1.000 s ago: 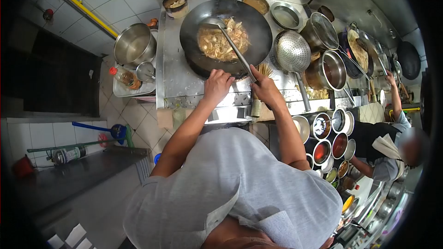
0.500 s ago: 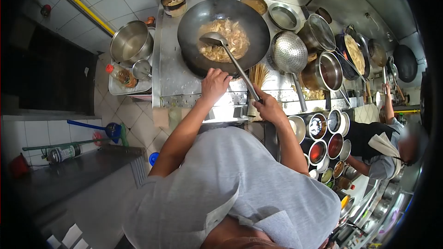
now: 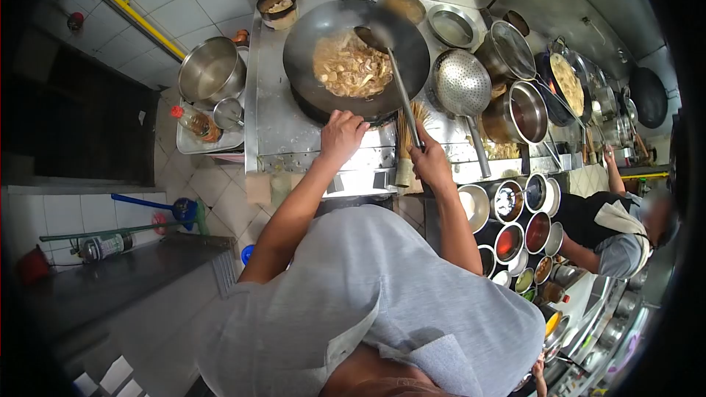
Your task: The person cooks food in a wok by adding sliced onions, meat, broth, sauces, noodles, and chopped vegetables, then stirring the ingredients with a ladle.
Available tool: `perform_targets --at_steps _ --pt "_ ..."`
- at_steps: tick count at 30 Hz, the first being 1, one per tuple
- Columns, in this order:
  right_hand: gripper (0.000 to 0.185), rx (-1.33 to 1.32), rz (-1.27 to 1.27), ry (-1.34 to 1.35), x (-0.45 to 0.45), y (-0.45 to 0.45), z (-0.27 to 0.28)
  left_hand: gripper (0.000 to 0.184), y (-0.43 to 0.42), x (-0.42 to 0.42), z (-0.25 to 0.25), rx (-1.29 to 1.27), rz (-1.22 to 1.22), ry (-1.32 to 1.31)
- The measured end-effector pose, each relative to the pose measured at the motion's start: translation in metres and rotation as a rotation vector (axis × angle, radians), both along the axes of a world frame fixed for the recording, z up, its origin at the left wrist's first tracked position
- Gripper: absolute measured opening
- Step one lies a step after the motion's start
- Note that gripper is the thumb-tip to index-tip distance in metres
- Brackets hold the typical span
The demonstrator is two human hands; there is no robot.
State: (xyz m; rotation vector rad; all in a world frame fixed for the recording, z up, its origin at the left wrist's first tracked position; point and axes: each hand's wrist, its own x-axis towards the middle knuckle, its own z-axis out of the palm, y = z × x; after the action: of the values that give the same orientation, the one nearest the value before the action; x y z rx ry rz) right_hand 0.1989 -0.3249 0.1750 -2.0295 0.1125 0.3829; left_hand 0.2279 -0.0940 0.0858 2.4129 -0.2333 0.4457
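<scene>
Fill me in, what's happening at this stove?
The person's right hand grips a long-handled ladle, its bowl over the wok beside the sliced food inside. The left hand is at the wok's near edge. Off to the right, a co-worker has one arm stretched forward.

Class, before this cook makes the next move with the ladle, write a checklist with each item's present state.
1. Right hand closed on the ladle handle: ok.
2. Left hand at the near rim of the wok: ok.
3. Ladle's bowl inside the wok's rim: ok.
4. Food within the wok: ok.
5. Space beneath the ladle handle free: not ok, the bristle brush is there.
6. Flame lit under the wok: cannot tell, the underside is hidden.
</scene>
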Motion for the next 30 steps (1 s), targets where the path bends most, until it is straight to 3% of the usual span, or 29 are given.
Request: perform_targets --at_steps 5,7,10,14,17,21,26,30 --pt "0.067 0.101 -0.050 0.113 -0.004 -0.006 -0.018 0.022 -0.001 -0.001 -0.001 0.014 -0.001 -0.018" --pt "0.066 0.287 -0.068 0.215 -0.001 -0.008 -0.018 0.022 -0.001 0.001 0.000 0.043 -0.001 0.007" --pt "0.066 0.080 -0.007 0.137 -0.018 -0.007 -0.006 0.021 -0.001 0.001 0.001 0.024 -0.004 -0.019" --pt "0.069 0.239 0.015 0.258 -0.032 -0.010 0.016 0.021 -0.002 0.000 0.002 0.026 -0.001 -0.007" --pt "0.067 0.331 0.064 0.291 -0.025 -0.018 -0.020 0.021 -0.003 0.001 0.004 0.018 0.007 -0.004" --pt "0.067 0.208 0.124 0.216 -0.026 -0.008 -0.007 0.021 0.000 0.000 0.003 0.038 -0.002 0.001" --pt "0.068 0.196 0.148 0.192 -0.007 -0.013 -0.043 0.023 -0.003 0.000 0.005 0.028 -0.002 -0.023" --pt "0.068 0.174 0.052 0.176 0.000 -0.001 -0.020 0.023 -0.001 0.001 0.005 0.017 0.004 0.016"
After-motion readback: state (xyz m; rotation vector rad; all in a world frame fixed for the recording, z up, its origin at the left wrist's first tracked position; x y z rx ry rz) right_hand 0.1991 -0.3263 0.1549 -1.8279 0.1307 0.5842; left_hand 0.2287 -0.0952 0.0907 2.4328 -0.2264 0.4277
